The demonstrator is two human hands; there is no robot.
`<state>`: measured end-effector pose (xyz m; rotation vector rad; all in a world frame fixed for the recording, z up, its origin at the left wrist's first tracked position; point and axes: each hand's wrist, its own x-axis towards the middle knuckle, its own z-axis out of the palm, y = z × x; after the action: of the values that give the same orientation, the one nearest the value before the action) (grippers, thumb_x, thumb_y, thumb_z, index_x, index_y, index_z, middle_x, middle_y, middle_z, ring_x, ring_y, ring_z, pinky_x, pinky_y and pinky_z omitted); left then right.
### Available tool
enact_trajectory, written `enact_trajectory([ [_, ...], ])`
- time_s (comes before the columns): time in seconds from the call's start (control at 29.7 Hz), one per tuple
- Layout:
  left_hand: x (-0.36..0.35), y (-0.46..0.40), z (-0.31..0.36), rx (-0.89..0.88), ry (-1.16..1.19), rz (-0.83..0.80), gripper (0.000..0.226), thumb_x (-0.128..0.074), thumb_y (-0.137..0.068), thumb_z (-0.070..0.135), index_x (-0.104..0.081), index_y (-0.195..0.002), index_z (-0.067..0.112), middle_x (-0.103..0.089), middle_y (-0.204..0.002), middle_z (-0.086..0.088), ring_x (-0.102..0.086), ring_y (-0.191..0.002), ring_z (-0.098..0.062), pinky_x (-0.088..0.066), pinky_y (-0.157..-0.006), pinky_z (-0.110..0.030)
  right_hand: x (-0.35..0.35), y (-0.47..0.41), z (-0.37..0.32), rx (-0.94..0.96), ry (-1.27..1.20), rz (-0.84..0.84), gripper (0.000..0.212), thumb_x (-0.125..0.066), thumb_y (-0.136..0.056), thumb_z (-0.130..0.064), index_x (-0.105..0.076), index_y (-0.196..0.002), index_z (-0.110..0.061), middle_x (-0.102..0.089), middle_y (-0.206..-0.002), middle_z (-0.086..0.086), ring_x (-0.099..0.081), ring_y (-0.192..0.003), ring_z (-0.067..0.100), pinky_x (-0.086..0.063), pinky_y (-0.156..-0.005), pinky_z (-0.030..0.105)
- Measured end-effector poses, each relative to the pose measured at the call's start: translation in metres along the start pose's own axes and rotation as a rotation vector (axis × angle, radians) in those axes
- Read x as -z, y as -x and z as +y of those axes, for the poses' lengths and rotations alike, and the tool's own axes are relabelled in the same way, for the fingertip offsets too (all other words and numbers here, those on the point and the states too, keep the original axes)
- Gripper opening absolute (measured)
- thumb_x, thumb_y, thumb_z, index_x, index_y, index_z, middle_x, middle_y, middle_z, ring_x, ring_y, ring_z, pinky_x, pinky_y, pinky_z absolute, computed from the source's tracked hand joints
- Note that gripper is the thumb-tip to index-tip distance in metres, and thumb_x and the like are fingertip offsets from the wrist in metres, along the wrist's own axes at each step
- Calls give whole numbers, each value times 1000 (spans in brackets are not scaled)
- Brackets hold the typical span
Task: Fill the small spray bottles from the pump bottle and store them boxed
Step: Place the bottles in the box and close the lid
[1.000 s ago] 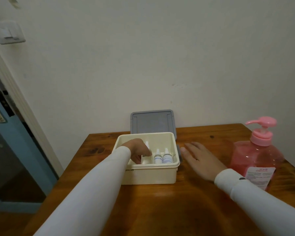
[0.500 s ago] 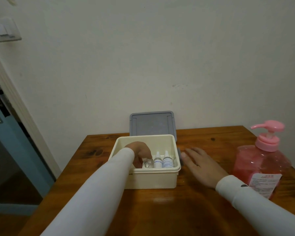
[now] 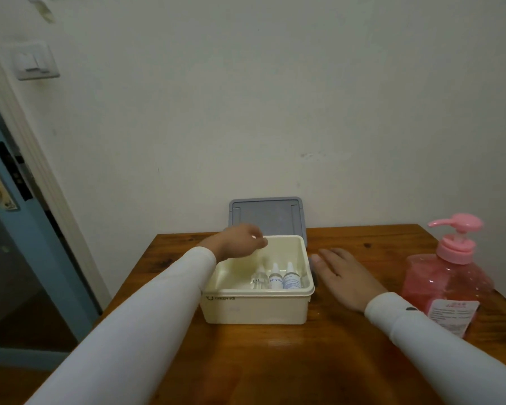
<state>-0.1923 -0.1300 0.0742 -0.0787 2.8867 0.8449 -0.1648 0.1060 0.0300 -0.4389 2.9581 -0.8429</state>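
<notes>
Three small spray bottles stand upright in a row at approx. the 4 o'clock corner of the cream box (image 3: 254,311): a clear bottle (image 3: 259,280), touching the middle bottle (image 3: 275,278), which touches the right bottle (image 3: 291,278). The left hand (image 3: 240,240) hovers over the box's 11 o'clock rim w/ fingers loosely curled downward; no bottle or other item shows in it, so I read it as empty, though the fingertips are blurred. The right hand (image 3: 343,277) lies flat, fingers straight and relaxed, on the wooden table (image 3: 348,361) at the box's 3 o'clock, just beside its wall. The grey lid (image 3: 268,213) leans vs. the wall at 12 o'clock behind the box. The pink pump bottle (image 3: 447,276) stands well apart at 3 o'clock, near the table edge. Risks, as I judge: the bottles stand unsupported w/ free space on their 9 o'clock side, so nudging the box or pressing the lid on roughly could topple them; the pump bottle sits close enough to the right sleeve that an elbow sweep could knock it. Writing: middle bottle reads "Baby B…", rest cut off; right bottle's label too small to read; box front has an embossed logo, illegible; pump label has tiny print, unreadable.
</notes>
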Motion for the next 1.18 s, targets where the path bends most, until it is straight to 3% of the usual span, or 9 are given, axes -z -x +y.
enact_trajectory([
  [0.13,17,7,-4,-108,-58,196,54,-48,-95,47,-46,-140,18,-53,-139,-6,-50,-125,-22,-38,-103,-33,3,-15,-7,26,-31,36,59,-24,-97,-53,-39,-143,-19,-32,-152,6,-30,-139,23,-24,-112,36],
  [0.27,28,8,-17,-69,-137,235,62,-39,-98,51,-30,-150,18,-37,-151,-9,-38,-136,-26,-31,-109,-37,1,-33,-9,5,-30,44,62,-20,-95,-58,-44,-138,-21,-38,-148,6,-33,-136,24,-28,-110,39],
  [0.4,34,-3,-35,6,-156,210,66,-31,-99,54,-21,-152,17,-28,-155,-11,-32,-140,-30,-28,-110,-41,1,-62,-13,-22,-10,65,82,-10,-79,-70,-51,-128,-19,-49,-138,9,-40,-129,26,-34,-107,42],
  [0.5,37,-17,-49,41,-156,207,65,-29,-99,53,-21,-151,14,-28,-156,-12,-32,-140,-31,-29,-110,-41,0,-87,-17,-54,-2,76,83,-8,-76,-69,-51,-125,-17,-50,-135,12,-42,-126,28,-36,-104,42],
  [0.61,37,-37,-63,81,-148,196,65,-29,-100,52,-22,-151,12,-30,-154,-13,-34,-138,-31,-31,-108,-40,-5,-112,-17,-97,-19,69,63,-15,-91,-55,-45,-131,-16,-49,-135,14,-42,-126,30,-36,-102,41],
  [0.67,36,-51,-70,106,-137,192,64,-29,-100,50,-24,-150,10,-32,-153,-14,-35,-137,-31,-31,-107,-39,-9,-129,-13,-105,-12,70,63,-12,-90,-54,-45,-128,-17,-51,-132,15,-43,-122,31,-37,-97,39],
  [0.91,29,-94,-86,172,-65,200,59,-30,-102,45,-30,-146,7,-38,-149,-14,-41,-133,-30,-34,-105,-38,-22,-170,-11,-196,-97,77,44,-19,-103,-33,-44,-133,-12,-49,-136,18,-45,-123,34,-36,-100,38],
  [1.04,31,-117,-92,227,8,164,57,-29,-101,43,-37,-141,3,-43,-145,-16,-44,-128,-31,-35,-100,-37,-33,-193,-1,-221,-156,72,55,-19,-100,-47,-50,-127,-12,-53,-132,20,-51,-114,34,-35,-87,36],
  [1.18,25,-132,-92,259,47,108,54,-29,-101,41,-42,-138,3,-47,-141,-16,-48,-124,-31,-35,-97,-35,-44,-211,8,-259,-204,57,63,-17,-98,-53,-44,-136,-12,-46,-142,17,-47,-124,34,-35,-100,40],
])
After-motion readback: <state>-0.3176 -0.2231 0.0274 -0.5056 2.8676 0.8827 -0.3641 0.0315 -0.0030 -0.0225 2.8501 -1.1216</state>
